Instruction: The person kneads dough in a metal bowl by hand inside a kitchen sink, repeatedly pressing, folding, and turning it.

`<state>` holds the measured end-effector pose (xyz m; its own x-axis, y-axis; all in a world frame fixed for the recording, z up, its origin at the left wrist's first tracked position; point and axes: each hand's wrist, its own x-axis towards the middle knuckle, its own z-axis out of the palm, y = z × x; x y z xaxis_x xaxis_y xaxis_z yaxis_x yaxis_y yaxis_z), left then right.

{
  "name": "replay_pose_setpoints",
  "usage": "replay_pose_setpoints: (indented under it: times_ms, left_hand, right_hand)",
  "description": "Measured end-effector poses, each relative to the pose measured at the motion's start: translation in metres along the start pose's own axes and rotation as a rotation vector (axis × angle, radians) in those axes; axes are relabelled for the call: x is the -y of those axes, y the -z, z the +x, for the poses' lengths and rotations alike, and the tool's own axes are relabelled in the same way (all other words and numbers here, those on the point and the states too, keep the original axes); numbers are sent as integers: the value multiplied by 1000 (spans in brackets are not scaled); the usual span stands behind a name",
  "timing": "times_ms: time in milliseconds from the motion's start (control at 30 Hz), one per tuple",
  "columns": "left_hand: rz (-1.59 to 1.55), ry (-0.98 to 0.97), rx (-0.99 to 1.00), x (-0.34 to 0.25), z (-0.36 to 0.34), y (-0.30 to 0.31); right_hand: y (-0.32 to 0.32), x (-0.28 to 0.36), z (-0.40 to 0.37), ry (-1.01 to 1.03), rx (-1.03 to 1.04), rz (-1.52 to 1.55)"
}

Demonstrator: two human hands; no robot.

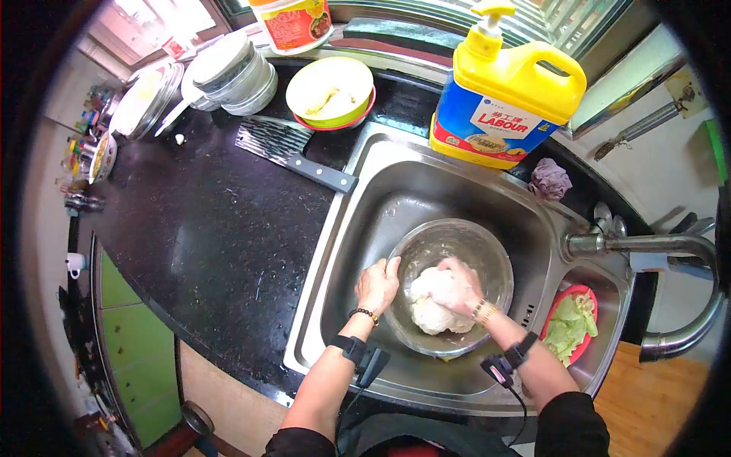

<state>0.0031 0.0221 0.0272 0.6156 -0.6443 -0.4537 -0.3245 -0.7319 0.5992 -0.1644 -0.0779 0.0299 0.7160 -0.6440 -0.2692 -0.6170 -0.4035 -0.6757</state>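
Black sleeves (567, 426) nearest us. Our left hand (377, 286) half-open against steel bowl (489, 259), likely steadying it; our right hand (458, 289) pressed on dough (432, 316) inside, grip unclear. Bowl in sink (307, 327), probably containing mess.

Strong daylight pours in on me through the windows (567, 17) along the top, where the panes bleach toward white. My dark tabletop (228, 213) carries a hazy glare, and the steel sink (314, 305) gleams. My right hand (462, 288) looks washed out, nearly as white as the pale lump (432, 316) beneath it. The wide lens bends my view, blackens the corners and smears the far left
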Motion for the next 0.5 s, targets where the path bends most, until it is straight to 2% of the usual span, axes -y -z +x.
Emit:
replay_pose_setpoints:
  times_ms: [67,133,167,267,367,500]
  left_hand:
    - [-13,-8,8,2,0,0]
    - [-23,-28,-10,3,0,-1]
    - [-28,-30,-10,4,0,-3]
    - [-106,5,-51,1,-3,-6]
    - [-141,3,-61,5,-1,-12]
    - [-205,-30,-106,4,-2,-15]
  right_hand:
    - [21,3,-16,-84,-75,33]
    - [35,-1,-30,-194,-266,87]
    - [38,1,-35,-192,-268,82]
    - [33,8,-49,44,-349,-193]
    - [18,37,-63,96,-133,-372]
    - [-19,45,-73,163,14,-520]
